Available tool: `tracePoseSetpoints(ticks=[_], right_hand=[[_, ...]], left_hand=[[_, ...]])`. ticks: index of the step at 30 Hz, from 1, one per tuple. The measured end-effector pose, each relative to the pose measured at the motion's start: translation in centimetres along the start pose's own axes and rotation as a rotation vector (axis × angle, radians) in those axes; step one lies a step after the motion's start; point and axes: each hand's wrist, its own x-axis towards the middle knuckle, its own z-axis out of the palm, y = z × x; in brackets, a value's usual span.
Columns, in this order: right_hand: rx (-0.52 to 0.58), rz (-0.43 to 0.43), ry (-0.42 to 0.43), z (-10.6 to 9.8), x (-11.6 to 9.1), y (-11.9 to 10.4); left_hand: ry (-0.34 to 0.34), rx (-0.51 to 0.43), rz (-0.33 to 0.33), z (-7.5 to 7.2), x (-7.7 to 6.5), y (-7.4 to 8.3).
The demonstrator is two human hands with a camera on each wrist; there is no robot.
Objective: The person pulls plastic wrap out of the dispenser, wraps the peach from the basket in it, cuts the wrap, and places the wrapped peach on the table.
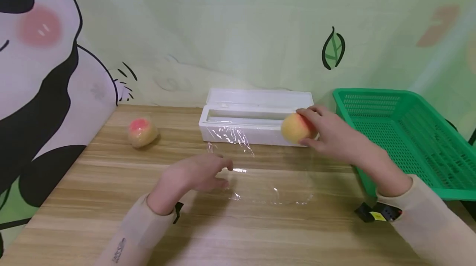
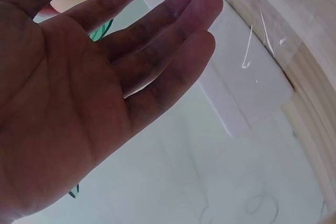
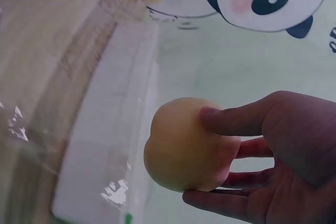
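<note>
In my right hand (image 1: 329, 136) I hold a yellow peach (image 1: 296, 128) with a pink blush, thumb on one side and fingers on the other, by the right end of a white box. My left hand (image 1: 197, 173) hovers over the table with loosely bent fingers and nothing in it; the left wrist view shows its bare palm (image 2: 68, 93). A sheet of clear plastic wrap (image 1: 267, 185) runs from the open white wrap box (image 1: 241, 134) toward me and lies between my hands. Another peach (image 1: 142, 132), shiny as if wrapped, sits at the left.
A green plastic basket (image 1: 420, 195) stands at the right, beside my right forearm. The box's raised lid (image 1: 260, 97) is near the wall. Behind the wooden table (image 1: 93, 200) hangs a pale green backdrop (image 1: 238, 30) with a panda drawing.
</note>
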Motion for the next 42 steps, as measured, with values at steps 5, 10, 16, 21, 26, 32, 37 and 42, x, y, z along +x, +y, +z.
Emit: tracePoseSetpoints(ticks=[5, 10, 16, 21, 26, 32, 37, 42], right_hand=[[0.055, -0.041, -0.026, 2.9, -0.1, -1.1], [0.091, -0.106, -0.035, 5.2, 0.0, -2.4], [0.117, -0.117, -0.099, 7.8, 0.4, -4.1], [0.136, -0.105, -0.112, 9.0, 0.5, -5.2], [0.143, -0.101, -0.108, 9.7, 0.4, -5.5], [0.128, -0.095, -0.102, 10.3, 0.2, -5.6], [0.114, -0.094, -0.102, 10.6, 0.2, -5.8], [0.099, -0.082, -0.090, 10.7, 0.1, -5.9]], left_hand=[[-0.019, 0.021, -0.003, 0.2, 0.5, 0.3], [-0.016, 0.026, -0.010, 0.5, 0.7, 0.4], [-0.026, 0.005, -0.038, 0.7, 0.8, 0.7], [-0.039, 0.005, -0.054, 0.9, 0.9, 0.9], [-0.038, 0.018, -0.024, 1.0, 0.9, 1.1], [-0.033, 0.042, -0.017, 1.0, 0.9, 1.4], [-0.030, 0.083, -0.015, 1.2, 1.0, 1.5], [-0.034, 0.118, 0.000, 1.6, 1.2, 1.6]])
